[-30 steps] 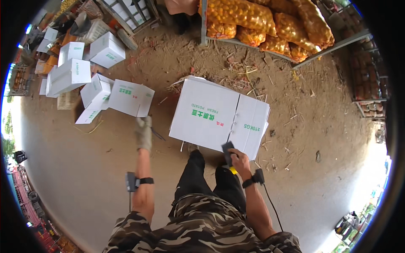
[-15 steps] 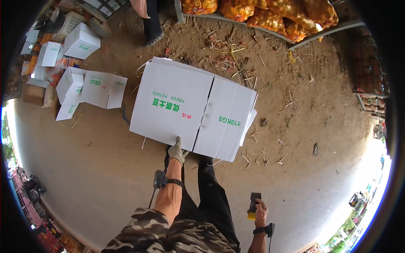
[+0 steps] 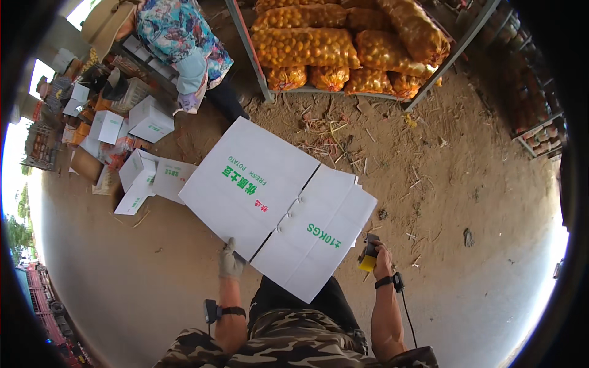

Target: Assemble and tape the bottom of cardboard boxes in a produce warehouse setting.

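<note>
A large white flattened cardboard box [image 3: 270,202] with green print is lifted in front of me over the dirt ground. My gloved left hand [image 3: 230,260] grips its near lower edge. My bare right hand [image 3: 379,256] is closed around a small dark tool with a yellow end [image 3: 369,253], just right of the box and apart from it. A cord runs down from a band on that wrist.
Another person [image 3: 184,55] in patterned clothes bends over at the upper left. Several white boxes [image 3: 144,178] lie on the ground to the left. A metal rack [image 3: 343,49] at the top holds mesh sacks of yellow produce. Straw litters the dirt.
The box has been raised and tilted closer to me. My left hand went from free to holding its lower edge. My right hand with the tool has moved up beside the box.
</note>
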`<state>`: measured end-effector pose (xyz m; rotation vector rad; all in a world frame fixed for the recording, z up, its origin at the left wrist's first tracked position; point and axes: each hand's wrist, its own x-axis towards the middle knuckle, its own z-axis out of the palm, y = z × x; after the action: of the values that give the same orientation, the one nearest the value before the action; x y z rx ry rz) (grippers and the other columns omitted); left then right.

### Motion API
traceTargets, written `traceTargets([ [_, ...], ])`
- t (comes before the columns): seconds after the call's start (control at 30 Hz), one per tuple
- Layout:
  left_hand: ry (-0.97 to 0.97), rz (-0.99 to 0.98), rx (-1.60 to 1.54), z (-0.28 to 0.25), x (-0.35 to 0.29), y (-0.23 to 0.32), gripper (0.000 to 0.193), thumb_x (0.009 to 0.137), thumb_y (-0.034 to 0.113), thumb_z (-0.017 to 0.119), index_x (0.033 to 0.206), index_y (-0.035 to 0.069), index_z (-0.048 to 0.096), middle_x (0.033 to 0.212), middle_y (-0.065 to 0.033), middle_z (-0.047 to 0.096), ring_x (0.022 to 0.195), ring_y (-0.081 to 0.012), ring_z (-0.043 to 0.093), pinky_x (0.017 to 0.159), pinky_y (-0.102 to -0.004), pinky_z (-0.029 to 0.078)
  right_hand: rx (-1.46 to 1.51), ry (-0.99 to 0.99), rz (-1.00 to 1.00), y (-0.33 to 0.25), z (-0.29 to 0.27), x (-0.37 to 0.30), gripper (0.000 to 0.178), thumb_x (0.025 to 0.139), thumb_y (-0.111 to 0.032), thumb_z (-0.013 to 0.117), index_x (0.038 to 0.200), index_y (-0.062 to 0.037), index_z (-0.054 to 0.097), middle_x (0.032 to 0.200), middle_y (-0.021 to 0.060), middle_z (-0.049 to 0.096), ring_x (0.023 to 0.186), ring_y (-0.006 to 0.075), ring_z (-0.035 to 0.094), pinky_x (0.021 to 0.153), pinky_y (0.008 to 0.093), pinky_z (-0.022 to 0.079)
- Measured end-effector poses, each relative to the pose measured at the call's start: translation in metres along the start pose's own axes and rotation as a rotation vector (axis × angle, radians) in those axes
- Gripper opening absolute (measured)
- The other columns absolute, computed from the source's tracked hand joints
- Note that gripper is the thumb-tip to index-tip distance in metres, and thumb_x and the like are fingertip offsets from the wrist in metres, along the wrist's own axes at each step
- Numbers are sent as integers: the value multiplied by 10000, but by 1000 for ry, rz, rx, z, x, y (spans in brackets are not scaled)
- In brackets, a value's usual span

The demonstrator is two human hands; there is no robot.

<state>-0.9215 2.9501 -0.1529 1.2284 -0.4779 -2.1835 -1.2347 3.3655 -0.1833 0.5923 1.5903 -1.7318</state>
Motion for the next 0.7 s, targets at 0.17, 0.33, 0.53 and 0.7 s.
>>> traceTargets([
  [0.17, 77, -211, 498, 39, 53, -32, 606, 1079, 355, 710, 1615, 161, 504, 1469, -78, 661, 1260, -235, 664, 985, -406, 564, -822, -264, -928, -62, 21, 28, 467, 961, -206, 566, 1333, 39, 707, 1099, 190, 770, 855, 309, 761, 780, 409, 650],
  [0.33, -67, 15, 441, 126, 22, -40, 754, 1124, 528, 578, 1709, 105, 361, 1655, -134, 478, 1440, -302, 532, 1119, -469, 497, -556, -482, -305, -100, 191, -69, 390, 969, -193, 597, 1230, 36, 774, 1037, 108, 776, 891, 147, 679, 808, 305, 557],
  [0.53, -98, 404, 944, 198, -4, -8, 872, 1057, 514, 705, 1637, -68, 410, 1623, -213, 532, 1503, -305, 505, 1219, -395, 424, -894, -451, -683, -21, 259, -121, 355, 945, -240, 653, 1224, -59, 777, 1046, 240, 774, 973, 380, 705, 928, 436, 566],
  [0.7, -214, 209, 786, 198, 14, 32, 963, 982, 382, 837, 1658, -92, 339, 1658, -266, 471, 1516, -315, 492, 1228, -396, 428, -1036, -406, -791, -18, 277, -144, 455, 883, -330, 720, 1273, -97, 742, 1016, 269, 709, 966, 475, 689, 877, 516, 569],
])
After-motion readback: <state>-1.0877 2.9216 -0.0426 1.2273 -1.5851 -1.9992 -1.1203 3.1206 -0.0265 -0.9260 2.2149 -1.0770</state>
